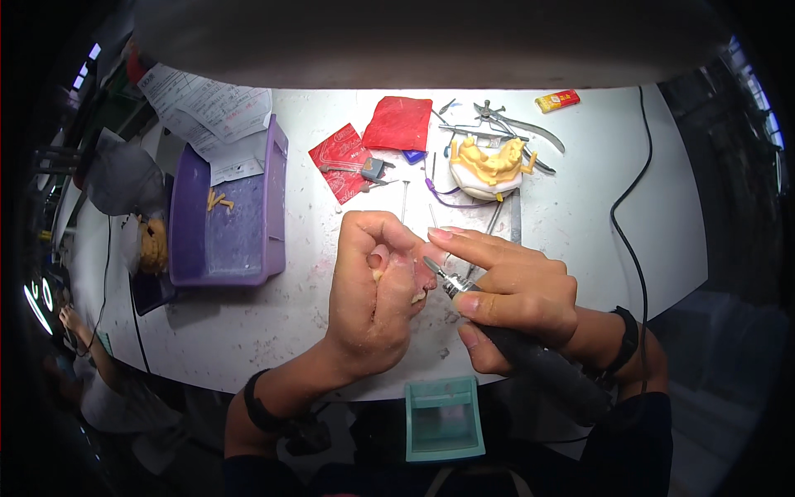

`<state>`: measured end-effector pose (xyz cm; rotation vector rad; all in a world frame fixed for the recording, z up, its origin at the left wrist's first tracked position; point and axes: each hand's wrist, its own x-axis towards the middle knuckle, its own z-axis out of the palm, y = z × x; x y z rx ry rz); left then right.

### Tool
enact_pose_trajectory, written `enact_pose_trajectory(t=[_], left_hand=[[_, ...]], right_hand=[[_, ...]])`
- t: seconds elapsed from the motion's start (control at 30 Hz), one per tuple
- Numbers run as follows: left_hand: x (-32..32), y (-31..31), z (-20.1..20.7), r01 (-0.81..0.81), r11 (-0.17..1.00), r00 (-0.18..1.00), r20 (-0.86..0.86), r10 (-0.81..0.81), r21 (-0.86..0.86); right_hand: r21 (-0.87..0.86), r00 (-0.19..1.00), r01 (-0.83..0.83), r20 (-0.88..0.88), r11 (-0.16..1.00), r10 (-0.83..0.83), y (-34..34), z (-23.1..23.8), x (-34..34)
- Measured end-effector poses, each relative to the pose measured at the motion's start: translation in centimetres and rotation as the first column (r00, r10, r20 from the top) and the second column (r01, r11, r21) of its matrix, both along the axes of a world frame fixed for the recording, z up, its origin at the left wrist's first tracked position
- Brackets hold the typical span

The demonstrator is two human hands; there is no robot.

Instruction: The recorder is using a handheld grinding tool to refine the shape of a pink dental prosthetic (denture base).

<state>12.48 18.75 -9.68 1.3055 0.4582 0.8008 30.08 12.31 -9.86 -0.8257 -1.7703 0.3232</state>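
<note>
My left hand is closed around a pink denture base, which its fingers partly cover. A little pale tooth colour shows at its lower edge. In my right hand lies a black rotary handpiece with a metal nose, held like a pen. Its grey bur is at the pink surface; whether it touches cannot be made out. My right fingertips reach over to the denture beside my left fingers. Beyond the hands stands a yellow dental cast on a white base.
A purple bin with small yellow pieces stands left, papers over its far end. Red sheets, pliers and thin metal tools lie at the back. A black cord runs down the right. A teal tray sits below the table edge.
</note>
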Motion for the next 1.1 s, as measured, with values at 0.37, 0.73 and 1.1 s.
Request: enact_pose_trajectory(t=[0.37, 0.73, 1.1], left_hand=[[0.07, 0.11, 0.34, -0.001, 0.992, 0.999, 0.043, 0.006, -0.122], [0.31, 0.04, 0.16, -0.037, 0.997, 0.998, 0.04, 0.04, -0.068], [0.02, 0.33, 0.79, 0.023, 0.976, 0.999, 0.031, -0.017, -0.217]], right_hand=[[-0.033, 1.0, -0.024, 0.018, 0.999, 0.024, -0.26, 0.43, -0.27], [0.016, 0.999, 0.044, 0.006, 0.999, -0.044, -0.45, 0.46, -0.93], [-0.004, 1.0, 0.019, -0.004, 1.0, -0.019, -0.29, 0.65, -0.51]])
